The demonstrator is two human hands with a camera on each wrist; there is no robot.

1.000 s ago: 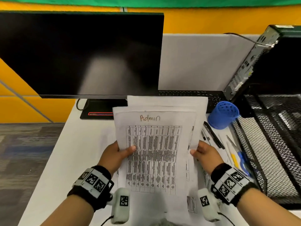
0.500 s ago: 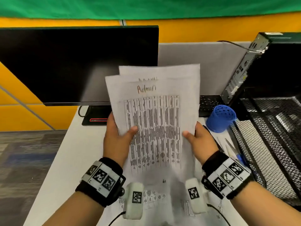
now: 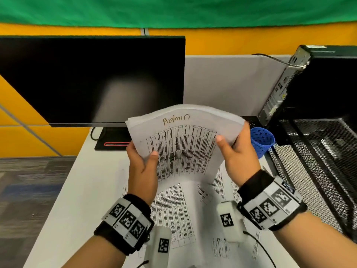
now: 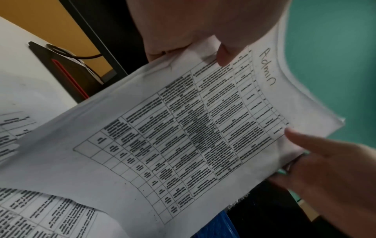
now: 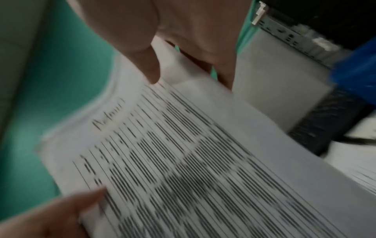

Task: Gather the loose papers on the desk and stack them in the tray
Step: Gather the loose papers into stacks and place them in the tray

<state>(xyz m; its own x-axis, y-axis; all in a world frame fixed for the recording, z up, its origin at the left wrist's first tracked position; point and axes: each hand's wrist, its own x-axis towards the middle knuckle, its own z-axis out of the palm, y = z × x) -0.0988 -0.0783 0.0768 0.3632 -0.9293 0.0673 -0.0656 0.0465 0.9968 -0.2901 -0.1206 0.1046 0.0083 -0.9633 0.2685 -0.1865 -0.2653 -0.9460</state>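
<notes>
A sheaf of printed papers (image 3: pixel 183 147) headed "Admin" stands upright on its lower edge on the desk, top bowing away from me. My left hand (image 3: pixel 142 163) grips its left edge, thumb on the front. My right hand (image 3: pixel 235 151) grips the right edge the same way. The left wrist view shows the sheaf (image 4: pixel 193 128) with both thumbs on the table print; the right wrist view shows it (image 5: pixel 183 161) blurred. More printed sheets (image 3: pixel 173 209) lie flat on the desk under my wrists. The black wire mesh tray (image 3: pixel 318 171) stands to the right.
A dark monitor (image 3: pixel 90 80) stands at the back left on the white desk (image 3: pixel 81 190). A blue mesh pen cup (image 3: pixel 262 138) sits just right of the sheaf, beside the tray. A black computer case (image 3: pixel 318 84) stands behind the tray. A grey partition closes the back.
The sheaf was lifted off the desk, then brought down onto its lower edge, and its top now curls back. Both hands kept their grip and moved up along its sides.
</notes>
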